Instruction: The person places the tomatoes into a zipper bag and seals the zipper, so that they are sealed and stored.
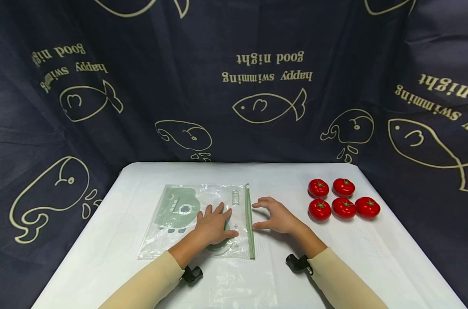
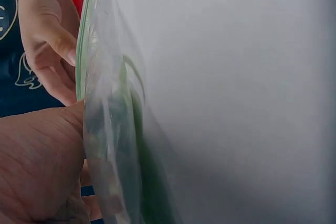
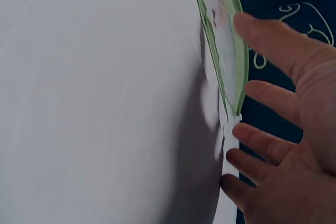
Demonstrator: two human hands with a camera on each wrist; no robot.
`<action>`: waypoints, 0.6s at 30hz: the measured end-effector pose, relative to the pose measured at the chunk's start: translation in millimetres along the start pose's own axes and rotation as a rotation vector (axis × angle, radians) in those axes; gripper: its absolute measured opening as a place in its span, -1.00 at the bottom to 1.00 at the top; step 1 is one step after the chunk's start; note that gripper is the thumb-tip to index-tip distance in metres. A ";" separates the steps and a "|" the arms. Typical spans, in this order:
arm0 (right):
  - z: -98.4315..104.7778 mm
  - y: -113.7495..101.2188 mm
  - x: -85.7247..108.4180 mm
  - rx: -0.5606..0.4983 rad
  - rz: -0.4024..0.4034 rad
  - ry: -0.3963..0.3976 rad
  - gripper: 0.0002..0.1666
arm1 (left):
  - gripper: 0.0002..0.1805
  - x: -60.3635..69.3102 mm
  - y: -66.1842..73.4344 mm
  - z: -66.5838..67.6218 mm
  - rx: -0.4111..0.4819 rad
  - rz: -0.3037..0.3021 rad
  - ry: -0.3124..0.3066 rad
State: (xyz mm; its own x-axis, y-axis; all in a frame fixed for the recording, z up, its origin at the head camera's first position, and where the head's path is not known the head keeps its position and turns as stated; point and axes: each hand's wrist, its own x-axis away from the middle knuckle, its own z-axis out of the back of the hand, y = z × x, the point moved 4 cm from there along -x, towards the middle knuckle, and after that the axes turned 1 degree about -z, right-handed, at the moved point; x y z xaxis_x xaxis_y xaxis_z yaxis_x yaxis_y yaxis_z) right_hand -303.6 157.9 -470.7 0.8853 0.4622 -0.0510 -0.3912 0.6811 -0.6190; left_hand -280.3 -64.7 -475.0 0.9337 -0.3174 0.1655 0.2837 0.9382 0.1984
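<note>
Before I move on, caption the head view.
Left hand on a printed bag, right hand beside its green edge, five tomatoes nearby.

The white table [image 1: 282,184] bears a zip bag [image 1: 183,210] and five tomatoes [image 1: 343,209].

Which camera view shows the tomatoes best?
The head view: all five tomatoes lie in plain sight. The left wrist view catches only a red part beyond the bag; the right wrist view shows none.

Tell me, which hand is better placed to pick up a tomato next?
Probably the right hand: it is nearer the tomatoes, with its fingers apart and apparently gripping nothing. The left hand rests on the plastic bag, farther from them.
</note>
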 end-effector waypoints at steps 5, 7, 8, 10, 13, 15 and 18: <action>-5.3 -4.3 -5.2 0.012 -0.038 -0.005 -0.23 | -0.06 0.8 0.0 0.8 0.000 -0.006 0.006; -6.8 -5.2 -6.0 0.022 -0.054 -0.013 -0.25 | -0.06 1.1 -0.3 0.6 0.003 -0.009 0.008; -7.5 -5.4 -6.3 0.031 -0.061 -0.017 -0.25 | -0.06 1.1 -0.5 0.4 0.003 -0.010 0.009; -8.7 -5.7 -6.9 0.056 -0.072 -0.017 -0.26 | -0.06 1.0 -0.9 0.1 0.009 -0.010 0.008; -10.1 -5.6 -7.6 0.080 -0.092 -0.015 -0.27 | -0.06 0.8 -1.4 -0.2 0.020 -0.008 0.003; -10.4 -5.6 -7.6 0.084 -0.101 -0.009 -0.27 | -0.06 1.0 -1.9 -0.4 0.027 -0.006 -0.002; -10.4 -6.3 -7.7 0.089 -0.110 -0.008 -0.28 | -0.06 1.1 -2.5 -1.0 0.028 -0.006 -0.007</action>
State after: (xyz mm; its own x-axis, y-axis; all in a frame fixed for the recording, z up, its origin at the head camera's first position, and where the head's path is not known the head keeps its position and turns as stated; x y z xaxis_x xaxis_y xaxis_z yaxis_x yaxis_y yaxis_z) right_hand -305.4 144.1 -474.6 0.9222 0.3861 0.0198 -0.3128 0.7753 -0.5487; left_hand -279.7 -67.3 -476.3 0.9307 -0.3235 0.1709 0.2824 0.9321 0.2266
